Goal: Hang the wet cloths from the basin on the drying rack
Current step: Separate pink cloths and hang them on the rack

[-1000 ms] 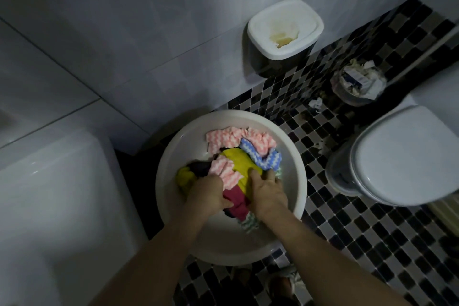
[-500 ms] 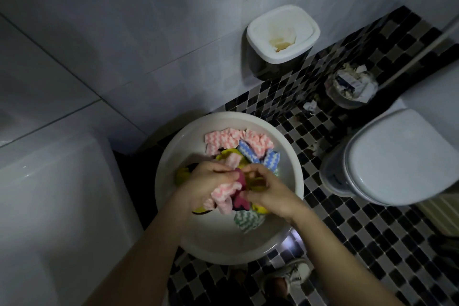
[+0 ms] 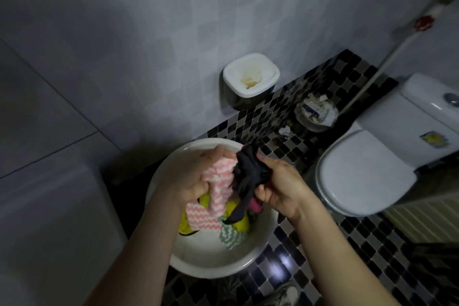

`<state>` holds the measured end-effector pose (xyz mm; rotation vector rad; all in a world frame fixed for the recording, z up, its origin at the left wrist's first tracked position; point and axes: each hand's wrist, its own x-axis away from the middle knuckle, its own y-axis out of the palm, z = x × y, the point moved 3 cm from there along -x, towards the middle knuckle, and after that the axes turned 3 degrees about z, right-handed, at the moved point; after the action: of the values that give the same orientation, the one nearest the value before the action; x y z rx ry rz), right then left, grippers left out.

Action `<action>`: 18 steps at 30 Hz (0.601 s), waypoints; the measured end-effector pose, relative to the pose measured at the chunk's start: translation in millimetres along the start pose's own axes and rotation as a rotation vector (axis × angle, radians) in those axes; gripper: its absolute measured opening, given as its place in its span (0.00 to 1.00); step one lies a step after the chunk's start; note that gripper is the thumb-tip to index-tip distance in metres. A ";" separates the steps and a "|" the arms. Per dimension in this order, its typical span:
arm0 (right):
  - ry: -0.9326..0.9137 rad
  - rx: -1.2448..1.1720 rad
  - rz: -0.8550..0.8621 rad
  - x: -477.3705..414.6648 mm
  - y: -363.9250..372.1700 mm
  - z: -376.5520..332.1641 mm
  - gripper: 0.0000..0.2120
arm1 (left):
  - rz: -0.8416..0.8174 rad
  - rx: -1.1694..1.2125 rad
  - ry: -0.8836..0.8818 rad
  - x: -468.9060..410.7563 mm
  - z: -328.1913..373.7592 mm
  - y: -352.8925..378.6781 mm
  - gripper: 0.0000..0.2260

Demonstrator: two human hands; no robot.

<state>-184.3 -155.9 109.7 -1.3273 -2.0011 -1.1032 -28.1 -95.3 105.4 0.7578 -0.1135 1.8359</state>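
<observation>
Toilet (image 3: 367,176) stood beside basin (image 3: 208,268), white bin (image 3: 250,77) against wall. Left hand (image 3: 191,176) clutched pink cloth (image 3: 218,181); right hand (image 3: 280,186) clutched dark cloth (image 3: 248,174).

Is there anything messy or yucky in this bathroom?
Yes. A crumpled paper scrap lies on the floor beside the small waste bin, which is heaped with rubbish. The white bin has a yellowish stain inside.

Dim bathroom, pale tiled wall (image 3: 149,32), black-and-grey mosaic floor (image 3: 323,87); white toilet (image 3: 360,174) right, white-rimmed bin (image 3: 250,77) against wall
</observation>
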 end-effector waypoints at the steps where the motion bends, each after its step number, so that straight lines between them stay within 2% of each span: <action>1: -0.004 0.004 0.004 5.9 -0.1 -4.6 0.12 | -0.011 -0.037 0.000 2.5 3.8 3.1 0.10; 3: -0.060 0.052 -0.012 22.6 0.8 -14.4 0.15 | -0.061 -0.077 0.045 8.9 14.3 12.5 0.06; 5: -0.157 0.236 -0.069 36.0 2.3 -23.2 0.19 | -0.138 -0.035 0.092 14.4 25.8 25.1 0.09; 8: -0.380 0.569 -0.116 57.5 2.7 -37.8 0.35 | -0.249 -0.051 0.154 23.7 41.4 48.1 0.10; 9: -0.460 0.625 -0.161 64.1 5.1 -42.0 0.36 | -0.271 -0.074 0.177 25.4 45.1 55.3 0.11; 11: -0.610 0.661 -0.238 76.0 9.6 -48.2 0.29 | -0.286 -0.160 0.239 31.5 54.8 72.3 0.11; 14: -0.698 0.609 -0.164 94.8 0.3 -58.5 0.12 | -0.353 -0.208 0.268 41.6 64.7 94.8 0.06; 16: -0.710 0.645 -0.105 107.5 -12.5 -63.8 0.08 | -0.448 -0.238 0.269 45.7 68.6 104.6 0.08; 18: -0.707 0.616 -0.022 118.7 -27.8 -69.1 0.07 | -0.555 -0.347 0.259 45.7 68.9 110.2 0.15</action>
<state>-259.8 -158.0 227.7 -1.4416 -2.5385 0.0589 -103.2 -131.5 215.1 0.2633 -0.0444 1.3187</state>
